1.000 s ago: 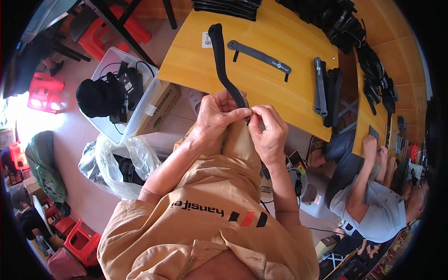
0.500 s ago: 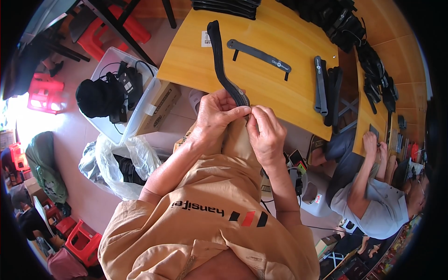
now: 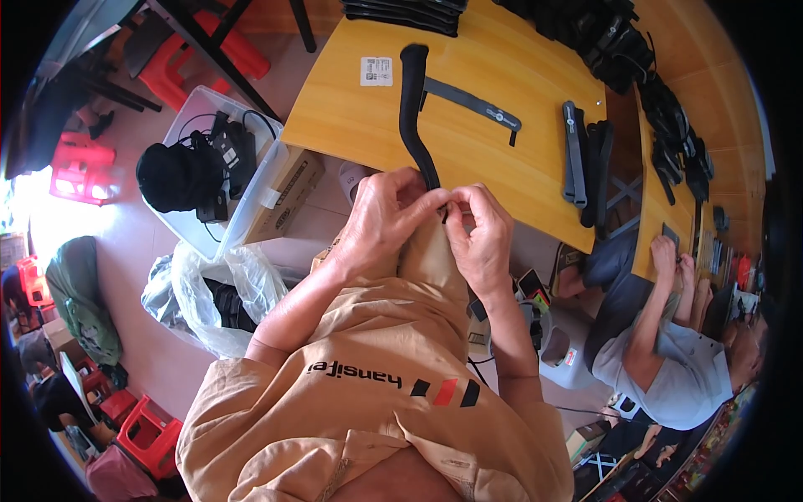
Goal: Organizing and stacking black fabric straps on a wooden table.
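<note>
A long black fabric strap point(image 3: 411, 109) rises from between my hands, its free end bending up over the table. My left hand point(image 3: 386, 213) is closed on the strap's near end, thumb stretched toward the right. Close against that thumb tip, my right hand point(image 3: 481, 230) pinches the same end; a small dark tip shows below the fingers. Beyond the held strap lies a grey strap point(image 3: 473, 102) with short black tabs, its left end covered from view. Farther right on the table are another grey strap point(image 3: 575, 151) and several black straps point(image 3: 597, 167).
The yellow table point(image 3: 335, 109) carries a white label point(image 3: 376, 72) and a black stack point(image 3: 406, 15). On my left stand a clear plastic bin point(image 3: 180, 125) of black items and a plastic bag point(image 3: 188, 284). A co-worker point(image 3: 661, 368) sits at right.
The strap's upper end has swung right and turned to a plain black face. It now covers the grey strap's left end and uncovers the white label. Both hands stay nearly in place.
</note>
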Tool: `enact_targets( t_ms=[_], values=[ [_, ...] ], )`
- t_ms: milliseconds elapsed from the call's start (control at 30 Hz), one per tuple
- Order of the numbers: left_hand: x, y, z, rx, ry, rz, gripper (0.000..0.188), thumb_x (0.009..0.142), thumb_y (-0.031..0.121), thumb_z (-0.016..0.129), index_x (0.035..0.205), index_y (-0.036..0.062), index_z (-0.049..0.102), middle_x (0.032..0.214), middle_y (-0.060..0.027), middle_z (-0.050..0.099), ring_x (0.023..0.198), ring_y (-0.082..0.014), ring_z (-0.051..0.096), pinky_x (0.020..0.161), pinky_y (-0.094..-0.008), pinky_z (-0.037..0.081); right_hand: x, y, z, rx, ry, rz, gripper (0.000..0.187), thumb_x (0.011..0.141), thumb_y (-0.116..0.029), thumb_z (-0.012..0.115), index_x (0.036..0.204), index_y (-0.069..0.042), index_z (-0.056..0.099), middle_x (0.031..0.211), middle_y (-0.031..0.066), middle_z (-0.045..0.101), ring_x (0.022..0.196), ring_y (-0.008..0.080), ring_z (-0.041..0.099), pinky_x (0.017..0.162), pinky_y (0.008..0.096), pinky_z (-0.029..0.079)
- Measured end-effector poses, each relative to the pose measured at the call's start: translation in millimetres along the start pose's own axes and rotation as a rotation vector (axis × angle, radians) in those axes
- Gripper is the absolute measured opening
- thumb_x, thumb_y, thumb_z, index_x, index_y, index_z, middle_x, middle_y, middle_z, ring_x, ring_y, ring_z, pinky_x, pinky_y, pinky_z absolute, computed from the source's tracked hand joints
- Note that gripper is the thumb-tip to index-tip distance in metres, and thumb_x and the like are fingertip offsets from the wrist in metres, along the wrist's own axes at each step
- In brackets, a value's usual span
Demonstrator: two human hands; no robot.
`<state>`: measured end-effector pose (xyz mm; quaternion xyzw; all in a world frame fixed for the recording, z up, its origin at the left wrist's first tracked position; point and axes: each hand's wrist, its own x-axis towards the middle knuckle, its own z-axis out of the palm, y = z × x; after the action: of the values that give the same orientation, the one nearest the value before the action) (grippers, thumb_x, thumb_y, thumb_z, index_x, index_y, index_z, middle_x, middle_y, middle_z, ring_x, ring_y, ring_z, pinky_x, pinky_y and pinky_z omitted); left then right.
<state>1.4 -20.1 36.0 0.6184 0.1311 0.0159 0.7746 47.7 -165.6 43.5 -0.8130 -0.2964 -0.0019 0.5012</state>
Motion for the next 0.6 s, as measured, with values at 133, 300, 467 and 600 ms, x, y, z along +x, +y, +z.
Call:
enact_targets(
  t_ms=[133,300,467,600],
  values=[
    [-8.6,23.5,0.1,0.652,0.049,0.095,0.038,0.078,0.029,0.072,0.068,-0.0055,0.060,0.052,-0.0083,0.054,0.050,-0.0076,0.046,0.047,-0.0272,0.038,1.0,-11.6,-1.3,0.028,0.010,-0.023,0.010,0.076,0.006,0.058,0.082,0.000,0.053,0.074,0.0110,0.056,0.062,0.0244,0.059,0.056,0.0312,0.047],
    [-10.6,30.9,-9.1,0.699,-0.085,0.155,0.032,0.083,0.025,0.065,0.071,-0.0045,0.059,0.052,-0.0090,0.049,0.048,-0.0107,0.042,0.046,-0.0292,0.037,1.7,-11.4,-0.8,0.141,-0.068,0.038,0.010,0.076,0.006,0.058,0.082,0.001,0.053,0.074,0.0103,0.056,0.063,0.0220,0.059,0.056,0.0298,0.047],
    [-11.4,39.8,-17.0,0.539,-0.224,0.124,0.029,0.086,0.021,0.058,0.073,-0.0046,0.059,0.054,-0.0086,0.050,0.047,-0.0136,0.046,0.047,-0.0300,0.038,7.7,-15.9,-9.0,0.502,-0.230,0.312,0.003,0.082,0.004,0.055,0.085,0.002,0.054,0.076,0.0045,0.057,0.067,0.0099,0.058,0.061,0.0243,0.052],
    [-13.7,46.8,-23.2,-0.027,-0.349,-0.189,0.027,0.088,0.017,0.053,0.071,-0.0030,0.059,0.057,-0.0021,0.049,0.048,-0.0076,0.043,0.047,-0.0244,0.036,17.2,-20.8,-22.7,0.903,-0.389,0.477,0.004,0.086,-0.001,0.052,0.087,0.003,0.054,0.080,0.0044,0.056,0.071,0.0086,0.058,0.065,0.0259,0.055]
  ],
)
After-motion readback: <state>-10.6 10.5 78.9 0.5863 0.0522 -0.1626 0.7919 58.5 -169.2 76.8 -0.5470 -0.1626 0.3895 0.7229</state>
